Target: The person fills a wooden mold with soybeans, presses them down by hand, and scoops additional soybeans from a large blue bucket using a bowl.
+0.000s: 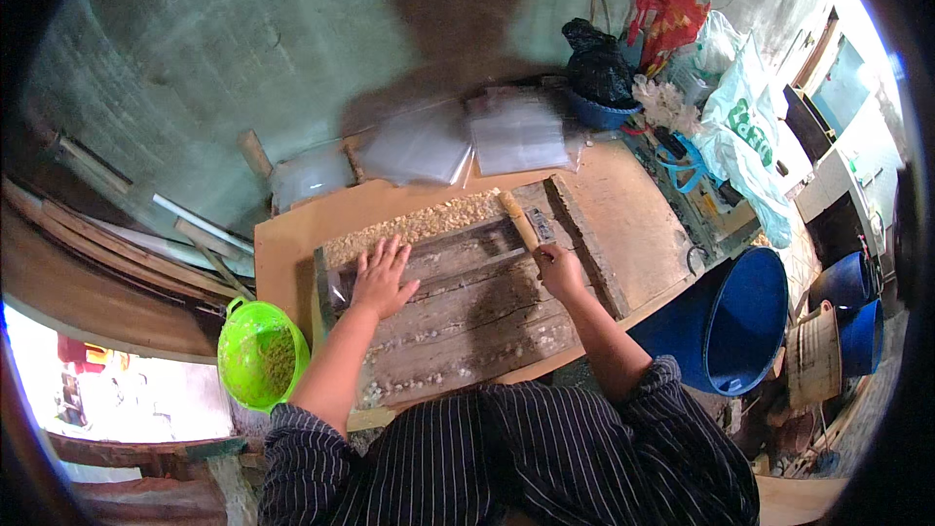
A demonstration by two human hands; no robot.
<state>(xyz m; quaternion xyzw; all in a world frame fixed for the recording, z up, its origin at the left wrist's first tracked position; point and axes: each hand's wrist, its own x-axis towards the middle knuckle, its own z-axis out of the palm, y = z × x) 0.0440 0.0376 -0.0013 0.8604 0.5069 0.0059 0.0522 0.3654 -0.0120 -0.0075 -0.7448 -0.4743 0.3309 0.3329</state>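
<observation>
Before me lies a weathered wooden board (467, 321) with a raised wooden bar along its right side. A strip of tan, lumpy food like chopped nuts (416, 223) runs along its far side. My left hand (381, 281) rests palm down with fingers spread, its fingertips at the strip's near edge. In my right hand (561, 272) is the near end of a pale wooden rod (518, 219), perhaps a roller; its far end reaches the strip's right end. A small dark object (540, 223) sits beside the rod; its kind is unclear. Pale crumbs dot the board.
A green plastic basin (252, 361) with yellowish crumbs stands left. Clear plastic sheets or bags (518, 139) lie along the table's (621, 190) back. A blue basin (600, 115) holding a black bag is behind right. A large blue barrel (745, 321) stands at the right edge.
</observation>
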